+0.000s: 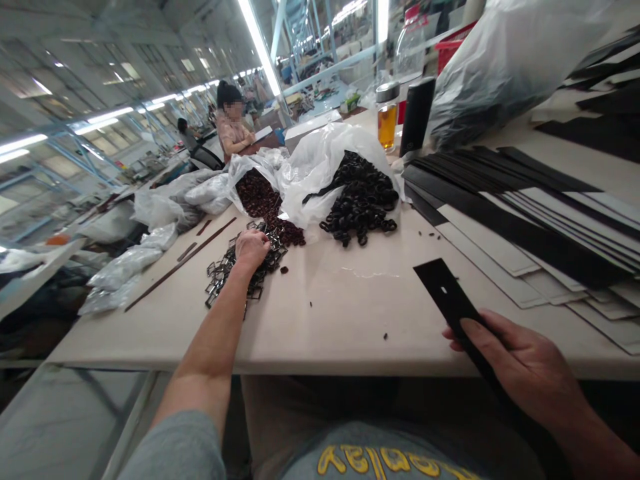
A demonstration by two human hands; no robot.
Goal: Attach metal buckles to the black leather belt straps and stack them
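My left hand (251,248) reaches into a pile of metal rectangular buckles (216,275), its fingers curled together at the top of the heap. What the fingertips hold, if anything, is hidden. Held between thumb and fingers of my right hand (520,353) is a black strap (439,283) with a small slot near its end. The strap's far end points up and left over the table, while the rest runs down past my wrist. Dark red-brown small pieces (290,232) spill from a plastic bag just beyond my left hand.
Black loops (357,207) spill from a white plastic bag (313,160). Stacked black strips (545,233) cover the table's right side. A jar of amber liquid (387,123) and a black cylinder (418,117) stand behind. Bagged goods (120,267) lie left; a person (233,130) sits beyond.
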